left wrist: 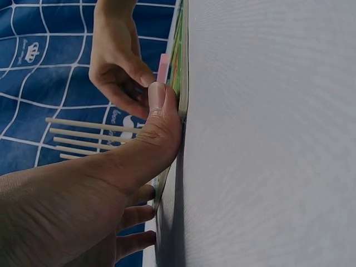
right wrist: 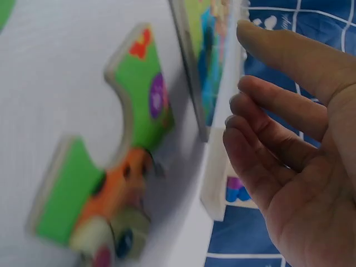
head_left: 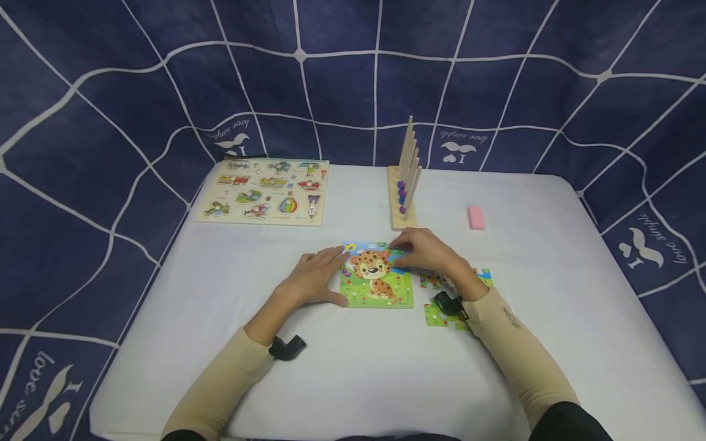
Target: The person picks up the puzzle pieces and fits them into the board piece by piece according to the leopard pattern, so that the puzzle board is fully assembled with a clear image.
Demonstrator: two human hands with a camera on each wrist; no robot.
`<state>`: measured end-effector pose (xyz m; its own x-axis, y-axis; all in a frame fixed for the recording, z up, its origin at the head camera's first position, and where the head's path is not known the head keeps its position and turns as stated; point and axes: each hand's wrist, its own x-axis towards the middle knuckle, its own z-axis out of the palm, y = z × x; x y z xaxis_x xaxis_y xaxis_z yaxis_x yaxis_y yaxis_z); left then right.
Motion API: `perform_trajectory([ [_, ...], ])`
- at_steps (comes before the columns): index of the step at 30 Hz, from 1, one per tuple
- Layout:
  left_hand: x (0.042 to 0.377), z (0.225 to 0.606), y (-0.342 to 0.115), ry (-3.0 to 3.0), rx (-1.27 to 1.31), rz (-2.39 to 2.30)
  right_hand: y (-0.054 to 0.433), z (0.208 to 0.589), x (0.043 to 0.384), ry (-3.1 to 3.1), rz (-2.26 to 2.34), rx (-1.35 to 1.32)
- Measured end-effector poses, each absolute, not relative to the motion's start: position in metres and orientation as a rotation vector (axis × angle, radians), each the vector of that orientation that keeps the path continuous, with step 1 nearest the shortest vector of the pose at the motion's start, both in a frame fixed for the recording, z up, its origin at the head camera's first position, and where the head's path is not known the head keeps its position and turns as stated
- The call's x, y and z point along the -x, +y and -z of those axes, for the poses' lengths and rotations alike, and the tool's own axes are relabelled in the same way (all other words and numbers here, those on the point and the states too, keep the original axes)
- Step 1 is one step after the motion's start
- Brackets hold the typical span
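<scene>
A square picture puzzle board [head_left: 358, 295] with a spotted leopard cub on green grass lies flat on the white table. My left hand [head_left: 311, 278] rests at its left side, thumb at the near left corner and the other fingers spread along the edge. Above the board's far right corner hovers my right hand [head_left: 429, 250]. In the right wrist view, that hand's thumb and fingers are loosely bent and apart, with nothing between them. Loose puzzle pieces [head_left: 436, 315] lie right of the board, partly hidden under my right wrist. One green and orange piece [right wrist: 139, 105] shows large and blurred.
A wooden stand with upright pegs [head_left: 407, 177] and blue and purple beads is behind the puzzle. To its right lies a pink block [head_left: 476, 218]. A wooden vehicle-picture board [head_left: 261, 214] lies at the back left. Blue checked cloth [head_left: 342, 86] hangs around the table.
</scene>
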<state>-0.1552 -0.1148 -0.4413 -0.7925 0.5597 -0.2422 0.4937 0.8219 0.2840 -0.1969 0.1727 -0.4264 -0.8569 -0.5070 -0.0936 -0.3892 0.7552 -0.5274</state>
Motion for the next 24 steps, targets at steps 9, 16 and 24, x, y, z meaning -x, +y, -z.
perform_trajectory([
  [9,0.157,0.444,-0.115,2.691,-0.8,-0.276,0.194,0.418,0.181,2.731,0.769,0.66],
  [16,0.157,0.443,-0.114,2.685,-0.796,-0.277,0.208,0.422,0.169,2.687,0.73,0.554],
  [24,0.158,0.445,-0.113,2.693,-0.804,-0.256,0.221,0.429,0.156,2.691,0.739,0.487],
])
